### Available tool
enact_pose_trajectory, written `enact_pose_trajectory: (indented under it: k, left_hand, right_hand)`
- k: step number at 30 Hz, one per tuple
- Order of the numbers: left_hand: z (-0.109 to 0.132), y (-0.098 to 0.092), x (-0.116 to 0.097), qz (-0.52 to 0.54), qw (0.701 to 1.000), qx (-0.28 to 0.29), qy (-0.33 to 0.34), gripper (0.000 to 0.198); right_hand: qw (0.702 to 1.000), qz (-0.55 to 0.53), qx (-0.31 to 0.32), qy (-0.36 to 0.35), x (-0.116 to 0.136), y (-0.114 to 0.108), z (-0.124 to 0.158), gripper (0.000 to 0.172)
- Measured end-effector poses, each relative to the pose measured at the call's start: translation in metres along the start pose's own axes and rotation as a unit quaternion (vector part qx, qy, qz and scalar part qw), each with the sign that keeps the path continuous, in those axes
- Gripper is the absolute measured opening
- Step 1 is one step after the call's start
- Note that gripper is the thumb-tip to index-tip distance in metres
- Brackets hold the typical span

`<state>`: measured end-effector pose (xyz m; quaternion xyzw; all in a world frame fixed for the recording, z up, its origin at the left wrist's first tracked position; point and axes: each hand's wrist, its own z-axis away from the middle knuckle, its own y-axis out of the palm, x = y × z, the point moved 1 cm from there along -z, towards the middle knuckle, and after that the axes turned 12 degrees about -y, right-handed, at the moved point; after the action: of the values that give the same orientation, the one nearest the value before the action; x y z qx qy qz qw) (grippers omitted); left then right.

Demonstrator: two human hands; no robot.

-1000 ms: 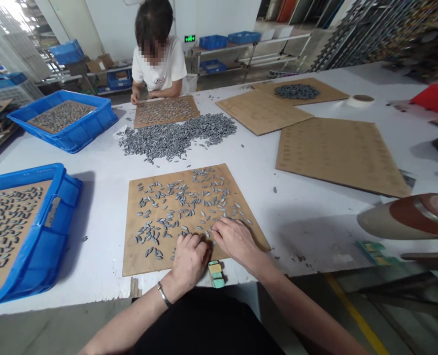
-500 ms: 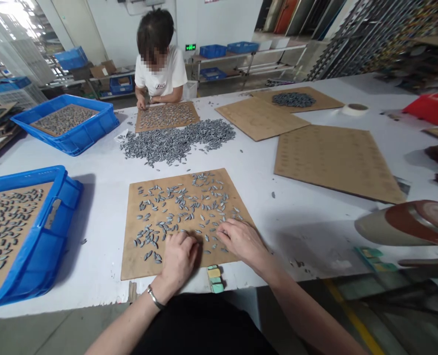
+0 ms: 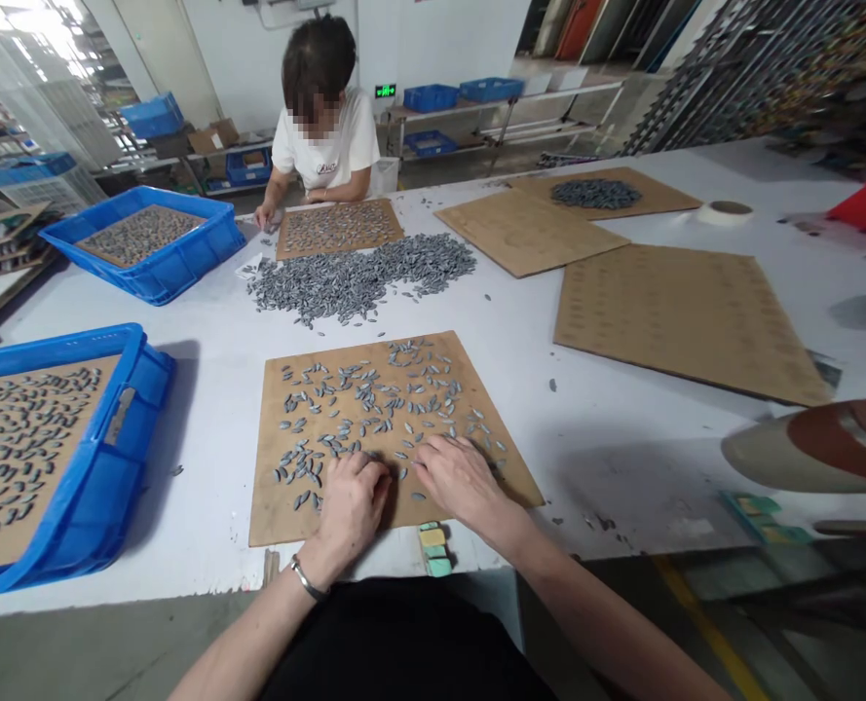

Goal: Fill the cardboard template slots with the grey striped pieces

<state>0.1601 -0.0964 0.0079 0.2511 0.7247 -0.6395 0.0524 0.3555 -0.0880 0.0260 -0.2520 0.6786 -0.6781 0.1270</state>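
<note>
The board lies at the worktop's near edge, and the grey bits are scattered over it, thinner towards its right edge. Both hands are over the board's near half, apart from each other. The left hand is left of the middle of the board's near edge, its fingers curled and bunched; whether they are clamped on a bit cannot be told. The right hand reaches in over the near edge by the near right corner, fingertips bent down among loose bits; whether they grip 1 is hidden too. A few bits lie between the hands.

A small green and yellow block sits on the worktop's near edge, just beside the board. Along the worktop's left edge stand 2 blue bins, the near bin and the far bin, each holding a board covered with bits. Past the board's far edge is a pile of bits. At the worktop's far edge a co-worker bends over another bit-covered board, 1 hand beside its left edge. Towards the worktop's far right corner lie 3 more boards, the farthest bearing a heap, with a tape roll near it.
</note>
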Motion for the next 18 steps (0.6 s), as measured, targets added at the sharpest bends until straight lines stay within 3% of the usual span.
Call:
enact_pose_trajectory:
  k: [8,18]
  left_hand:
    - [-0.011,0.004,-0.016,-0.069,0.995,0.05,0.046,0.02]
    - [-0.029,-0.002,-0.009,-0.103,0.987,0.107,0.066,0.023]
  right_hand:
    - [0.996,-0.062,-0.022,-0.057,-0.005,0.002,0.004,0.019]
    - [0.992,-0.023,-0.064,-0.106,-0.003,0.022,-0.005,0.023]
